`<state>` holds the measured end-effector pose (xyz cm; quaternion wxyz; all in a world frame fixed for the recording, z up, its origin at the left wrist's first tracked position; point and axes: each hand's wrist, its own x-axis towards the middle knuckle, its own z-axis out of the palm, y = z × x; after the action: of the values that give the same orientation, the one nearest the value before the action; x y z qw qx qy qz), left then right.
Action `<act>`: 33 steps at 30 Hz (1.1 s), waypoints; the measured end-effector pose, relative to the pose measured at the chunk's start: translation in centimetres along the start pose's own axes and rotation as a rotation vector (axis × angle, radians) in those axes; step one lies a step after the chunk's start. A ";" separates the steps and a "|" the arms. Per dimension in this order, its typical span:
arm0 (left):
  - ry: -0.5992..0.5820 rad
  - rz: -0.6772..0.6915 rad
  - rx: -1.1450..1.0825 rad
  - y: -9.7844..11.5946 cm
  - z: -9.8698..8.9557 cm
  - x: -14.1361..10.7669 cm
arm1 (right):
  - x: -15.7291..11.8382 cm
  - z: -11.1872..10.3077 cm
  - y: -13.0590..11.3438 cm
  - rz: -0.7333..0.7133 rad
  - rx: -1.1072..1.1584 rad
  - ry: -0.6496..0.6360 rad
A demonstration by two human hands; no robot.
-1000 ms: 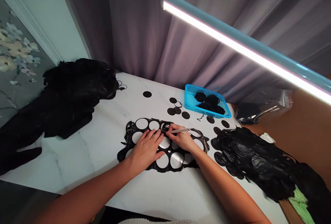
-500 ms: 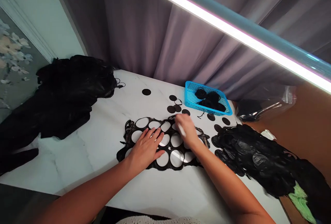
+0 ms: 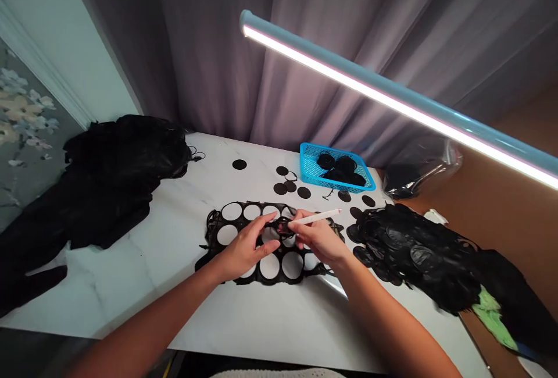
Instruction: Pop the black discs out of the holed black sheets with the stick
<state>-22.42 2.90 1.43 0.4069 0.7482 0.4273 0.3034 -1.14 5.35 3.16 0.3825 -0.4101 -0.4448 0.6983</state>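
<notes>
right hand [image 3: 322,239]: narrow grip on the slim white tool [image 3: 320,216], tip end by the black strands [image 3: 285,225]. left hand [image 3: 239,253]: thumb and index spread wide over the sheet; can't tell if the fingertips pinch any strand.

holed black sheet [image 3: 281,276] lies on the white table [image 3: 244,320], lower centre of frame, under both hands. my read: press it flat close to the working spot, lift strands gently, go light with the tool; the thin webs between holes could stretch or tear.

containers: blue basket [image 3: 306,175], right of centre, has dark coiled bundles [image 3: 346,164] in it. clear plastic bag [image 3: 451,160] further right has something black inside, can't tell what.
</notes>
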 end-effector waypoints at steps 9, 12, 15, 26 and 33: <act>0.027 -0.086 -0.281 2.6 0.2 -0.2 | -1.8 0.9 0.0 0.020 0.159 -0.019; 0.120 -0.085 -0.293 3.0 0.5 -0.2 | -2.4 1.3 -0.1 0.042 0.208 -0.023; 0.199 -0.111 -0.349 3.5 0.8 -0.1 | -3.0 1.6 -0.1 0.063 0.262 -0.044; 0.208 -0.129 -0.100 1.6 0.6 0.0 | -4.0 1.5 2.4 0.112 0.663 -0.041; 0.124 -0.027 0.156 0.4 0.5 -3.0 | -3.0 -0.8 1.7 0.103 0.735 0.050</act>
<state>-23.22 -0.03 1.24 0.3243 0.7515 0.4839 0.3095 0.38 2.40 2.04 0.4792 -0.2843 -0.1338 0.8195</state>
